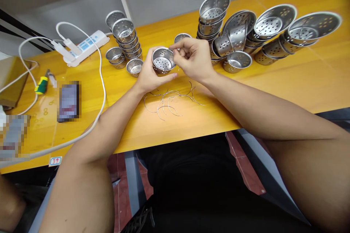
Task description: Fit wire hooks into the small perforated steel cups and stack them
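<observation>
A small perforated metal cup (164, 63) is held over the table by my left hand (149, 74), its fingers wrapped round the side and its mouth tilted toward me. My right hand (193, 58) is closed in a pinch at the cup's right rim. A short bit of thin wire (179, 68) shows below its fingers; the rest is hidden by the hand. Several loose curved wires (169, 103) lie in a tangle on the table just below my hands.
Nested perforated cups (127, 38) stand at left, larger ones (214, 9) at right, with a single small cup (237, 62) before them. A power strip (86, 49) with a white cable (102, 76), a green-yellow screwdriver (41, 85) and a blurred-out phone-like object (69, 102) lie left.
</observation>
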`<state>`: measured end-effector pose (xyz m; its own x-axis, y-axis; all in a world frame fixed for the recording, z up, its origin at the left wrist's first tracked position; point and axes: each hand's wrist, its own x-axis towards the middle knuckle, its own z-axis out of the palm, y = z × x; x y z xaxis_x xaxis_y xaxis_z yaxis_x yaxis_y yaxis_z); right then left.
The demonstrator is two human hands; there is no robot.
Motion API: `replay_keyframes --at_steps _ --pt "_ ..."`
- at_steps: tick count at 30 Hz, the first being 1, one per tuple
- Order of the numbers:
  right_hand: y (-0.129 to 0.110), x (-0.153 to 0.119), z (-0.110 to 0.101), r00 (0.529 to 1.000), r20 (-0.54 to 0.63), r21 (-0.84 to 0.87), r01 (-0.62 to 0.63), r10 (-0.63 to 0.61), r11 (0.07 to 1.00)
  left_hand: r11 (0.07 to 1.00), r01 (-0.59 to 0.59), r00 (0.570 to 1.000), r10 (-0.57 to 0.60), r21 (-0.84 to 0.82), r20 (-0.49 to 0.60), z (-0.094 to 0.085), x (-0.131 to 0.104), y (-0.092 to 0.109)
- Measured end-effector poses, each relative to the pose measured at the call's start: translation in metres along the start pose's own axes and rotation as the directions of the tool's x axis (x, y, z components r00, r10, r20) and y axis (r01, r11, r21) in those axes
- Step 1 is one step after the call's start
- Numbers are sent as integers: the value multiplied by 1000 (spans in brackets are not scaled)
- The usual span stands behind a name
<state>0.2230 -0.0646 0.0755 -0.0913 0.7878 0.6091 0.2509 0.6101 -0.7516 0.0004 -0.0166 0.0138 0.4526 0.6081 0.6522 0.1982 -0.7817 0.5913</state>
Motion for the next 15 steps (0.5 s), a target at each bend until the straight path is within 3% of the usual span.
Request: replay_keyframes --at_steps 9,15 --pt "0 0 2 1000 6 -30 -28 28 999 1000 11 1000 -11 -10 -21 4 0 9" --pt "-15 -2 5 999 25 35 -47 46 998 1000 25 999 -25 8 -29 -1 0 17"
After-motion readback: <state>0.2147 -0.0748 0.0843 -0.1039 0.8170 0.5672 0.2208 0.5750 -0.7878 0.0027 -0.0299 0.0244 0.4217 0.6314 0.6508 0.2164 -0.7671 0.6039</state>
